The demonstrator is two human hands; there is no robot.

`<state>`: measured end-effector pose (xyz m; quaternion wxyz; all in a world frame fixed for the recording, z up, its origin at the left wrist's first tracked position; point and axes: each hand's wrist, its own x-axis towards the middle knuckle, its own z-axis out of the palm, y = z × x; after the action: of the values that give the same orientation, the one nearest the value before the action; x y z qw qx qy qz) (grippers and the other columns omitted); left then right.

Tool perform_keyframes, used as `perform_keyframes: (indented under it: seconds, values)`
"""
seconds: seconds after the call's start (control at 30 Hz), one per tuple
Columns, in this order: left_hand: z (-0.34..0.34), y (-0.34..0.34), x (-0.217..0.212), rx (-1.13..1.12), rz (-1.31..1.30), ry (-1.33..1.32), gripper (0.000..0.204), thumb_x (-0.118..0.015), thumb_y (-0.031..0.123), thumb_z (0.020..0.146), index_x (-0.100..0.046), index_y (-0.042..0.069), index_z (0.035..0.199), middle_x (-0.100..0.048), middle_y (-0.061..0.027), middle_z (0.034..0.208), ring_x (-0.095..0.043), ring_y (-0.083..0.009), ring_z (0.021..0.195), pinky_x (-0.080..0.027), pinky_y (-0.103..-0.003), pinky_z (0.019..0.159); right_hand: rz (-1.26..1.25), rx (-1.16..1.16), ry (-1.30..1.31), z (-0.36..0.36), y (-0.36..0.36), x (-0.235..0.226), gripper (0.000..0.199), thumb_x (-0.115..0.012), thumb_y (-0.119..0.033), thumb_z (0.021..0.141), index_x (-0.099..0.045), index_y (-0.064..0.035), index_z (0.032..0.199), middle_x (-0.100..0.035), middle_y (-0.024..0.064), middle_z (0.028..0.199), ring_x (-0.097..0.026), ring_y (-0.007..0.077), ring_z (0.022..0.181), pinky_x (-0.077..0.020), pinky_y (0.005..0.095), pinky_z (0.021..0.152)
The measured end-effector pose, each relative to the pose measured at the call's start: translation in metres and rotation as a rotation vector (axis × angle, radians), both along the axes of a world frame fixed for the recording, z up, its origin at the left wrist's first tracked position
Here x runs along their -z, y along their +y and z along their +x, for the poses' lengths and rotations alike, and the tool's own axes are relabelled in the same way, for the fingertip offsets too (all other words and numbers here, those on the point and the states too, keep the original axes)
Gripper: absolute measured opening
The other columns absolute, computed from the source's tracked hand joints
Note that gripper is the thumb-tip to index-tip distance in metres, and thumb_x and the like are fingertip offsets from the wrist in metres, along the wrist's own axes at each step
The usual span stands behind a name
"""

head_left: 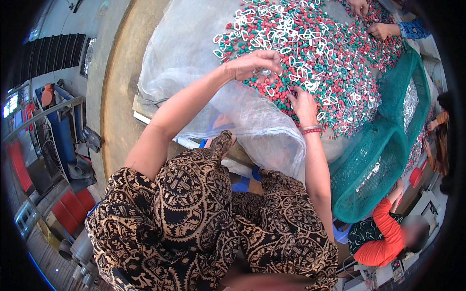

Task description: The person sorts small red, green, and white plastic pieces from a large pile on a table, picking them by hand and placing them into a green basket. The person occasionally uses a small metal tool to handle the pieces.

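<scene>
A wide heap of small red and green tumbling stones point(335, 72) lies ahead of me, mixed with many pale metal links point(303, 71). Over the heap's near left part, my left hand point(255, 65) is closed, with shiny metal links point(262, 72) showing under its curled fingers. My right hand point(304, 107), a red bead bracelet at its wrist, is low at the heap's near edge. Its thumb and fingers are pinched together, and what they hold is too small to make out. A white mesh sheet point(179, 68) spreads beneath the heap and hangs toward my lap.
Two green mesh baskets point(361, 169) stand to the right, shiny metal pieces inside. Other people's hands point(383, 31) work at the far right of the heap. A person in an orange top point(378, 237) sits at lower right. A concrete ledge point(109, 82) runs along the left.
</scene>
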<state>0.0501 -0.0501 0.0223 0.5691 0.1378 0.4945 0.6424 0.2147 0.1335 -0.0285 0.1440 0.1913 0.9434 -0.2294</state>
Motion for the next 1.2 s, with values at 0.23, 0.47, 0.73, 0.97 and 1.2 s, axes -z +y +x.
perform_keyframes:
  seconds: [0.23, 0.47, 0.73, 0.97, 1.2]
  values:
    - [0.032, 0.003, 0.055, 0.462, -0.311, 1.136, 0.029, -0.065, 0.021, 0.083, -0.055, -0.003, 0.096, -0.059, -0.0169, 0.088, -0.063, -0.0334, 0.077, -0.050, -0.042, 0.067, -0.503, 0.368, 0.176, 0.019, 0.021, 0.000, 0.027, -0.059, -0.030, 0.089, -0.064, -0.0040, 0.087, -0.055, 0.0088, 0.055, -0.055, 0.0194, 0.053, -0.0417, 0.0338, 0.046]
    - [0.059, 0.005, 0.071, 0.397, -0.436, 1.209, 0.036, -0.069, 0.027, 0.078, -0.055, -0.004, 0.086, -0.056, -0.0196, 0.095, -0.060, -0.0394, 0.089, -0.050, -0.046, 0.072, -1.890, 0.735, 0.387, 0.026, 0.041, -0.038, 0.021, -0.059, -0.019, 0.091, -0.047, -0.0068, 0.078, -0.041, 0.0015, 0.070, -0.038, 0.0092, 0.056, -0.0278, 0.0164, 0.034]
    - [0.011, -0.001, 0.046, 0.356, -0.391, 0.868, 0.039, -0.072, 0.037, 0.075, -0.066, 0.001, 0.089, -0.068, -0.0147, 0.083, -0.065, -0.0265, 0.078, -0.050, -0.037, 0.071, -2.091, 0.709, 0.320, -0.004, 0.051, -0.030, 0.018, -0.056, -0.020, 0.092, -0.053, -0.0028, 0.096, -0.050, 0.0081, 0.082, -0.047, 0.0170, 0.072, -0.0322, 0.0177, 0.035]
    - [-0.015, -0.008, 0.014, 0.152, -0.455, 1.343, 0.042, -0.060, 0.042, 0.086, -0.061, 0.000, 0.080, -0.062, -0.0164, 0.072, -0.060, -0.0321, 0.069, -0.047, -0.041, 0.066, 0.055, -0.108, 0.214, -0.038, 0.018, 0.006, 0.024, -0.066, -0.021, 0.082, -0.061, -0.0052, 0.098, -0.063, 0.0158, 0.083, -0.063, 0.0357, 0.083, -0.0498, 0.0440, 0.069]
    - [-0.030, 0.002, -0.011, 0.019, -0.348, 0.703, 0.039, -0.064, 0.043, 0.085, -0.062, 0.007, 0.070, -0.054, 0.0021, 0.058, -0.050, -0.0059, 0.056, -0.035, -0.023, 0.046, -1.169, 0.661, 0.167, -0.008, 0.028, -0.001, 0.024, -0.063, -0.023, 0.087, -0.060, -0.0013, 0.098, -0.065, 0.0144, 0.092, -0.066, 0.0295, 0.083, -0.0566, 0.0350, 0.060]
